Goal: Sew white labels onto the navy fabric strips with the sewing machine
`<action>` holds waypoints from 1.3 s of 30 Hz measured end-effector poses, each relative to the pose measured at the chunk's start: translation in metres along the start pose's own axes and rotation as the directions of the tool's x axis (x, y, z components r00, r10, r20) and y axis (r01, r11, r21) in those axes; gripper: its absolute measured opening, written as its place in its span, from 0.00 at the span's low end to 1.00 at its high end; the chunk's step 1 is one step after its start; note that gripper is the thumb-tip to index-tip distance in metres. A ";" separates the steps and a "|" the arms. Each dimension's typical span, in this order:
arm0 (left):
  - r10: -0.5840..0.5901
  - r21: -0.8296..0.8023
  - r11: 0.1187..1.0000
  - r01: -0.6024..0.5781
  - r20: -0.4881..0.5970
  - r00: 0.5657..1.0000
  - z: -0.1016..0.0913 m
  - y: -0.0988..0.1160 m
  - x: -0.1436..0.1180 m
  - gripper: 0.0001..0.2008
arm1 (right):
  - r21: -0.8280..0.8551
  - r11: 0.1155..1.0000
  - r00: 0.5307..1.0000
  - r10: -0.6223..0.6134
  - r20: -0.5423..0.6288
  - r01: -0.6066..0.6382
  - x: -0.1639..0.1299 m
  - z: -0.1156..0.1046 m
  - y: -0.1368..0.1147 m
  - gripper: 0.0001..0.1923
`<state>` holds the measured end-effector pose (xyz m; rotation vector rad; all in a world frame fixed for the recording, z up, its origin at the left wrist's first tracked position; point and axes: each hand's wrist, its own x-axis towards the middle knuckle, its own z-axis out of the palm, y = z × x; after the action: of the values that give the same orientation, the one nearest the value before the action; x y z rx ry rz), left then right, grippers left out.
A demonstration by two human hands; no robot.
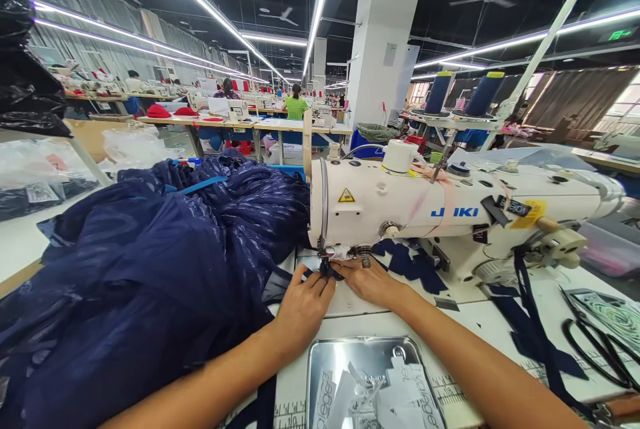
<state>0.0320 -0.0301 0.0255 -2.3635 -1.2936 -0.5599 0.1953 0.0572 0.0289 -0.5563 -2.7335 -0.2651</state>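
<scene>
A white sewing machine (395,206) stands before me, its presser foot (325,262) over the stitching plate. Just left of the foot, my left hand (304,304) presses its closed fingers on a narrow piece of navy fabric (280,284). My right hand (367,280) reaches in from the other side, fingers together on the same fabric right by the foot. The fingertips and the exact grip are partly hidden. From the foot leftwards spreads a big heap of sheer navy garments (165,282).
A metal tray (313,376) with white printed labels lies between my forearms. Navy scraps (410,266) rest behind my right hand. Black-handled scissors (595,349) and navy strips (533,336) lie at right. Two navy thread cones (485,94) stand behind. People work at far tables.
</scene>
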 end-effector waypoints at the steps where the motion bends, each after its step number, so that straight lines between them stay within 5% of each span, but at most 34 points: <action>1: -0.001 -0.003 1.000 0.001 0.014 1.000 -0.003 -0.002 -0.003 0.14 | 0.006 1.000 1.000 0.004 -0.002 -0.004 -0.001 0.000 0.000 0.18; 5: -0.079 -0.077 0.993 0.087 0.104 0.991 -0.013 -0.025 -0.009 0.16 | 0.030 0.999 1.000 0.029 0.009 -0.029 -0.004 -0.005 -0.003 0.15; 9: -0.296 -0.177 0.936 0.304 0.074 0.952 -0.010 -0.051 -0.004 0.19 | 0.067 0.996 0.997 0.056 0.062 -0.060 -0.006 -0.012 -0.018 0.13; 12: -0.336 -0.236 0.908 0.346 0.080 0.938 -0.007 -0.053 0.003 0.18 | 0.076 0.992 0.995 0.093 0.040 -0.096 -0.007 -0.012 -0.027 0.13; 20: -0.042 -0.125 0.991 0.055 0.105 0.994 -0.006 -0.035 0.007 0.06 | 0.223 0.970 0.992 0.112 -0.054 -0.098 -0.008 0.003 -0.022 0.14; 29: 0.093 -0.055 0.994 -0.090 0.056 0.994 0.011 -0.036 0.008 0.10 | 0.424 0.903 0.991 0.105 -0.079 -0.062 -0.010 0.002 -0.013 0.13; 39: 0.132 -0.095 0.988 -0.123 0.099 0.986 -0.002 -0.043 0.001 0.09 | 0.200 0.980 0.999 0.003 -0.045 0.006 -0.010 -0.004 -0.017 0.13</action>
<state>-0.0046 -0.0086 0.0339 -2.5585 -1.1718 -0.4690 0.1979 0.0374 0.0268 -0.4861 -2.6758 -0.0011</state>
